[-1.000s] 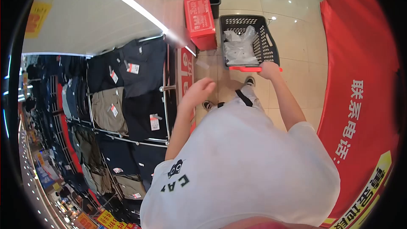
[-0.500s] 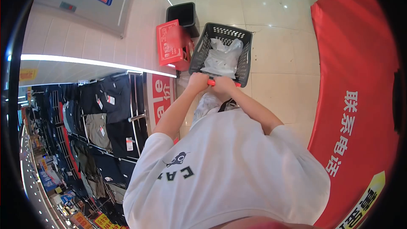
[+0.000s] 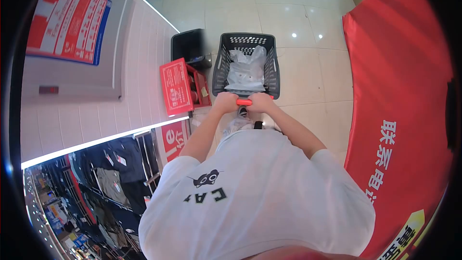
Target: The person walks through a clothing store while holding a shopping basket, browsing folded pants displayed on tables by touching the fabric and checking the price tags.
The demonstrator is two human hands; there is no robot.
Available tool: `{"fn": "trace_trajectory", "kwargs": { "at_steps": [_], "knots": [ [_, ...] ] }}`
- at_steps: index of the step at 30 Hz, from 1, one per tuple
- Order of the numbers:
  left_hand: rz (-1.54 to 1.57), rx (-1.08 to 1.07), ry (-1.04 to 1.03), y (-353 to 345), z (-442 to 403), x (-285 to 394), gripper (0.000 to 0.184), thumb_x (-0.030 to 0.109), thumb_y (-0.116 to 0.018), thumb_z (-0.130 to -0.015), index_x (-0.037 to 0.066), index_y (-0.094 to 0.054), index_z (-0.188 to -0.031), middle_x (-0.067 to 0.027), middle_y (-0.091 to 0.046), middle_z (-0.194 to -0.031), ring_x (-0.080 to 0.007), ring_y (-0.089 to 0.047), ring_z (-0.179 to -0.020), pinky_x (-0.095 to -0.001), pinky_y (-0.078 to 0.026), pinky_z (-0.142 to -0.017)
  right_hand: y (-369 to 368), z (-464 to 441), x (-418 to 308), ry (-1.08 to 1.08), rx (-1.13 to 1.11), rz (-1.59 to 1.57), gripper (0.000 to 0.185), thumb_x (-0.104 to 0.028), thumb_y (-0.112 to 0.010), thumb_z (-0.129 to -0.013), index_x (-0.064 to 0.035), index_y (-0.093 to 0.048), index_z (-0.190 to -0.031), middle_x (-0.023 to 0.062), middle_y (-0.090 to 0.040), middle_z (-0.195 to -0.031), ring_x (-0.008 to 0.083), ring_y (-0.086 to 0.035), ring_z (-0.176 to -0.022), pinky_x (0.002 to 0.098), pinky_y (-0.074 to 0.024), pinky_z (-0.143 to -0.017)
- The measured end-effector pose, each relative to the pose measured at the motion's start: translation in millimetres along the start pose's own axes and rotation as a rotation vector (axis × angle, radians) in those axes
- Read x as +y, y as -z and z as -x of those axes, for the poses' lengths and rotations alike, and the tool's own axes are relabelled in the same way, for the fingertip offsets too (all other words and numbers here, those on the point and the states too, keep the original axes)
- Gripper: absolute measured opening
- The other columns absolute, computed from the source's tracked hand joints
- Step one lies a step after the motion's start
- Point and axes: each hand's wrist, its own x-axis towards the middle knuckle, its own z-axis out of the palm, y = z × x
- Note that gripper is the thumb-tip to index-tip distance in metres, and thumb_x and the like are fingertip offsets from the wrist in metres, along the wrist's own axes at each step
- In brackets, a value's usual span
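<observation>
Both of my arms stretch forward to the red handle (image 3: 244,102) of a dark grey shopping basket (image 3: 216,70) with perforated sides. My left hand (image 3: 226,102) is wrapped round the left part of the handle. Close beside it, my right hand (image 3: 261,102) grips the right part. A short stretch of red shows between the two fists. Inside the basket lies a crumpled, whitish plastic bag (image 3: 246,73); its contents cannot be made out. Below the handle a striped shoe (image 3: 243,112) peeks out under my white shirt (image 3: 269,188).
To the left, a black bin (image 3: 187,45) and a red box (image 3: 175,86) stand against a white panelled wall (image 3: 139,58). Hanging clothes (image 3: 120,163) fill a rack at lower left. A red cloth-covered stand (image 3: 394,77) runs along the right. Shiny floor tiles (image 3: 298,72) lie between.
The basket has turned to point straighter ahead, and my hands sit slightly lower in view. The bin, red box and clothes rack have shifted left and down. Both hands keep their hold.
</observation>
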Motion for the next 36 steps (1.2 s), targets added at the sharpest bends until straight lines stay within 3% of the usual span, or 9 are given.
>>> {"fn": "trace_trajectory", "kwargs": {
  "at_steps": [8, 14, 19, 22, 26, 36],
  "knots": [
    [0.021, 0.014, 0.058, 42.0, -115.2, -44.7, 0.026, 0.035, -0.062, -0.076, 0.01, -0.071, -0.076, -0.0162, -0.071, -0.077, -0.0338, -0.071, -0.076, -0.0463, -0.057, -0.07, 90.4, -97.5, 53.0, 0.021, -0.005, -0.051, 0.033, -0.038, -0.062, -0.076, -0.0096, -0.072, -0.088, 0.0176, -0.071, -0.09, 0.0366, -0.068, -0.086, 0.0473, -0.0541, -0.078],
    [0.051, 0.022, 0.158, 90.2, -210.3, -59.9, 0.025, 0.033, -0.063, -0.076, 0.01, -0.071, -0.078, -0.0154, -0.071, -0.079, -0.034, -0.07, -0.078, -0.0468, -0.056, -0.071, 164.5, -187.0, 112.1, 0.198, -0.206, -0.053, 0.034, -0.036, -0.06, -0.075, -0.0101, -0.073, -0.092, 0.0188, -0.071, -0.094, 0.0367, -0.068, -0.09, 0.0473, -0.0538, -0.082],
    [0.109, 0.019, 0.273, 131.5, -287.0, -53.2, 0.023, 0.031, -0.062, -0.075, 0.01, -0.071, -0.078, -0.0157, -0.071, -0.079, -0.034, -0.07, -0.078, -0.0466, -0.056, -0.071, 257.5, -237.3, 147.1, 0.159, -0.264, 0.071, 0.035, -0.037, -0.059, -0.075, -0.0094, -0.075, -0.09, 0.0187, -0.071, -0.094, 0.0365, -0.068, -0.09, 0.0471, -0.0536, -0.082],
    [0.14, 0.055, 0.326, 149.2, -328.4, -72.1, 0.023, 0.03, -0.062, -0.075, 0.009, -0.071, -0.077, -0.0166, -0.07, -0.078, -0.0345, -0.07, -0.077, -0.0464, -0.056, -0.071, 281.9, -279.8, 160.1, 0.188, -0.203, 0.101, 0.036, -0.039, -0.06, -0.075, -0.0102, -0.075, -0.091, 0.0184, -0.071, -0.093, 0.0363, -0.069, -0.089, 0.0464, -0.0539, -0.081],
    [0.179, 0.079, 0.314, 176.8, -379.1, -107.1, 0.023, 0.028, -0.063, -0.074, 0.007, -0.072, -0.076, -0.0177, -0.07, -0.078, -0.035, -0.07, -0.076, -0.0461, -0.056, -0.071, 330.3, -342.7, 175.8, 0.229, -0.318, 0.117, 0.036, -0.04, -0.062, -0.075, -0.0107, -0.074, -0.09, 0.0173, -0.072, -0.091, 0.0357, -0.069, -0.088, 0.046, -0.0542, -0.08],
    [0.274, 0.175, 0.399, 226.6, -494.2, -194.2, 0.022, 0.029, -0.065, -0.072, 0.008, -0.072, -0.075, -0.0169, -0.071, -0.078, -0.0344, -0.07, -0.076, -0.0469, -0.056, -0.072, 417.5, -477.3, 187.4, 0.249, -0.097, 0.171, 0.027, -0.034, -0.066, -0.073, -0.013, -0.07, -0.088, 0.0156, -0.07, -0.085, 0.0369, -0.067, -0.084, 0.0478, -0.0537, -0.075]
  ]
}}
